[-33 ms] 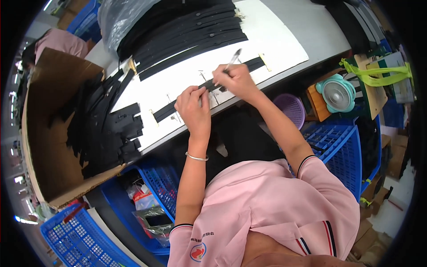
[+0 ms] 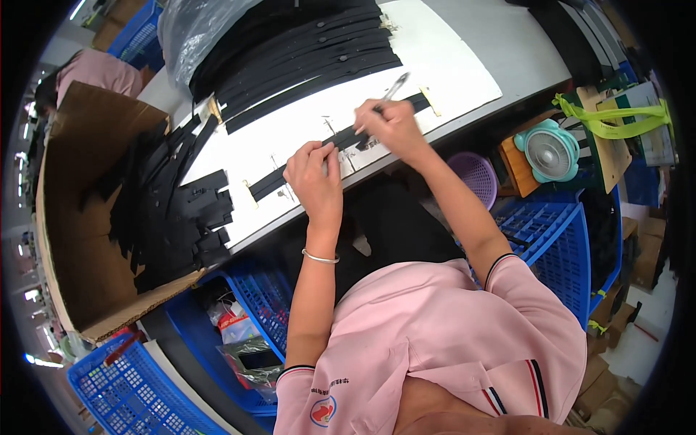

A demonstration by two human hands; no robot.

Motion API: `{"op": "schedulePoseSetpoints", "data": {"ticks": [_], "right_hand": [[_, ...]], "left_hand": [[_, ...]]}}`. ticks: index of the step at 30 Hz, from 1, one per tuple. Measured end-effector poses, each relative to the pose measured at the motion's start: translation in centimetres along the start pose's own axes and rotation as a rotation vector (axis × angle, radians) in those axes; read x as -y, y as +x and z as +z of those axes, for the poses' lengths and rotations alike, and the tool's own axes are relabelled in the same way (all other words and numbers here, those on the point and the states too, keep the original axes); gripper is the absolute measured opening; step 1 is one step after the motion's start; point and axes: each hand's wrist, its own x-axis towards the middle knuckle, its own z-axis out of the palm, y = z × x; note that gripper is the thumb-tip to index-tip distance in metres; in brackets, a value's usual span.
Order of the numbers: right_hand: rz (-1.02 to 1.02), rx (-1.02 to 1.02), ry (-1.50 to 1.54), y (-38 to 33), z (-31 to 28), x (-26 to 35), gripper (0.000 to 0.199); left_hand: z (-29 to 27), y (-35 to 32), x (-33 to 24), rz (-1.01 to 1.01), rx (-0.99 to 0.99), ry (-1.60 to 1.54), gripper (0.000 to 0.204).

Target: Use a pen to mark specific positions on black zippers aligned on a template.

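A narrow black fabric strip [image 2: 269,183] lies slantwise along the near side of a white board [image 2: 460,69], between tan tape markers at its two ends. My left hand [image 2: 313,172] presses on the middle of the strip, fingers bent and held together. Just to the right, my right hand [image 2: 395,129] grips a pen [image 2: 396,86] with a clear barrel, its upper end leaning up and right. The pen's tip is blurred, so I cannot tell if it touches the strip. Behind them, black strips with small round buttons [image 2: 304,61] lie side by side in rows.
On the left a cardboard box [image 2: 76,181] stands beside a heap of black strips [image 2: 167,210]. Clear plastic [image 2: 192,43] lies at the back. Blue baskets [image 2: 551,243] stand below the table, near a purple basket [image 2: 473,177] and a teal fan [image 2: 551,151]. Another person [image 2: 98,71] is at far left.
My right hand and the pen have shifted slightly right along the strip. My left hand has stayed almost still on it.
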Motion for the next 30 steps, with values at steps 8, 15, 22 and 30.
{"op": "schedulePoseSetpoints", "data": {"ticks": [8, 15, 22, 30], "right_hand": [[0.106, -0.161, -0.206, 0.9, -6.7, -1.4, 0.029], [0.041, -0.16, -0.186, 0.9, -6.5, -2.1, 0.03], [0.007, -0.117, -0.261, 1.0, -6.5, -2.4, 0.028], [-0.009, -0.152, -0.241, 0.9, -6.4, -3.1, 0.027]], "left_hand": [[0.1, 0.3, -0.9, -0.027, 0.035, 0.032, 0.012], [3.7, 3.0, -5.2, 0.1, 0.076, -0.206, 0.012], [7.0, 3.1, -5.7, 0.109, 0.125, -0.16, 0.011], [7.3, 2.8, -5.6, 0.111, 0.09, -0.179, 0.009]]}}
